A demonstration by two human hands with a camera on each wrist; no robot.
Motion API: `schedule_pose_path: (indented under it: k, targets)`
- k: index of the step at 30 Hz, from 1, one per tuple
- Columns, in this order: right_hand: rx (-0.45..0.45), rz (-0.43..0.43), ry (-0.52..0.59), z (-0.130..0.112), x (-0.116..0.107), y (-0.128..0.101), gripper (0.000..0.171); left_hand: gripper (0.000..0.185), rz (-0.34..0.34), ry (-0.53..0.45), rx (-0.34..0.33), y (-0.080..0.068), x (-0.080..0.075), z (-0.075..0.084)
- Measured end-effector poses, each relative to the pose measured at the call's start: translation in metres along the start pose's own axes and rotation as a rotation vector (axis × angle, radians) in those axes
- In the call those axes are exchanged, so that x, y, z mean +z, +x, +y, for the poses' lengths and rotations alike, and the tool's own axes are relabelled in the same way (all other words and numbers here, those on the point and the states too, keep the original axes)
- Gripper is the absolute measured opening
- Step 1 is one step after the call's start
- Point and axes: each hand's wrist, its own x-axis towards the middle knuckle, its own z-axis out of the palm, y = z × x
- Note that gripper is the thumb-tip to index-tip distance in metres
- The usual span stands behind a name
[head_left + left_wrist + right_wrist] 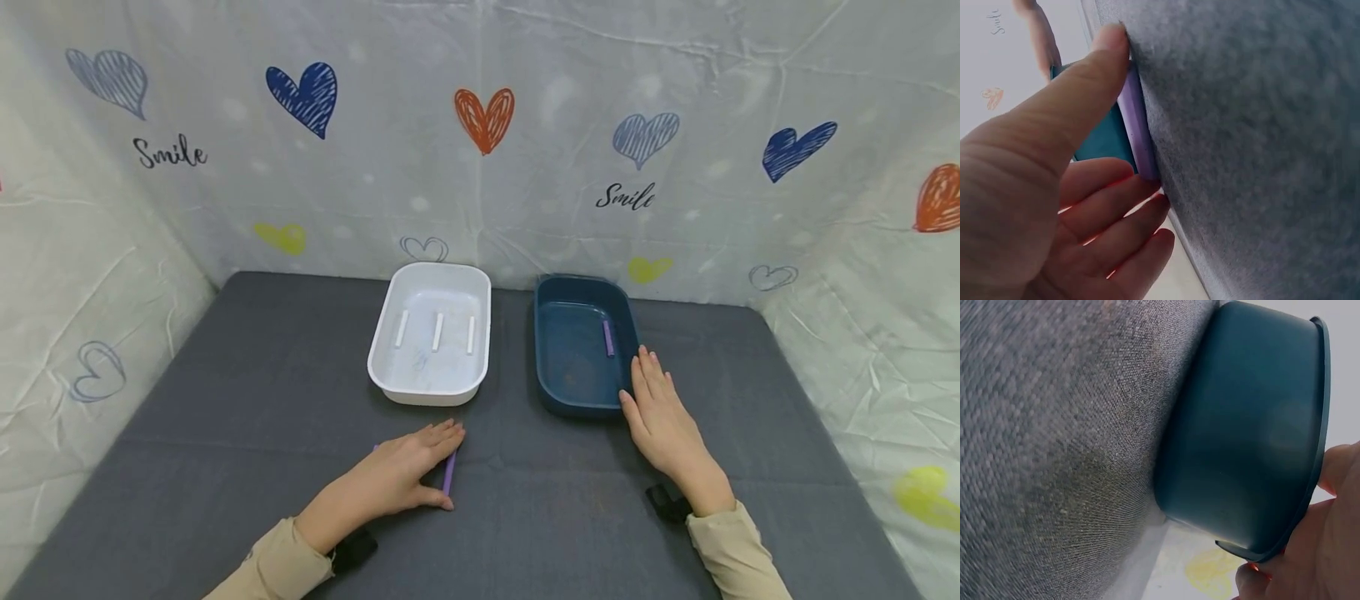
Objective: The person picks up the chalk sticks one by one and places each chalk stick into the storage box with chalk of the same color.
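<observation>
My left hand (401, 471) is low over the table, its thumb at one end of a slim purple stick (450, 473) and its fingertips at the other, pinching it lengthwise. In the left wrist view that purple stick (1138, 128) spans from thumb to fingers, close against the cloth. A bit of purple (376, 447) peeks out behind the back of this hand. My right hand (663, 417) rests with straight fingers along the right rim of a dark blue bin (551, 392), thumb near its front corner. Inside the bin lies another purple stick (608, 338).
A white tray (431, 398) stands left of the blue bin, with three white sticks (437, 332) lying in it. Dark grey cloth (225, 400) covers the table. Behind and at both sides hangs a pale curtain (405, 167) printed with hearts, close to the table's back edge.
</observation>
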Motion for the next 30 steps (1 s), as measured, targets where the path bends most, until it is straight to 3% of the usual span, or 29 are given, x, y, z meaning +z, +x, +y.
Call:
schedule_pose_path:
  k: [5, 19, 30]
  targets:
    - [-0.01, 0.012, 0.004, 0.001, -0.001, 0.0, 0.063, 0.082, 0.005, -0.003, -0.038, 0.003, -0.003, 0.001]
    - [-0.023, 0.028, 0.007, 0.002, 0.0, 0.001, 0.064, 0.077, 0.126, 0.036, 0.005, 0.013, -0.004, 0.003]
    - [-0.008, 0.006, 0.017, 0.001, 0.0, 0.0, 0.064, 0.078, 0.159, -0.086, 0.004, 0.029, -0.006, 0.012]
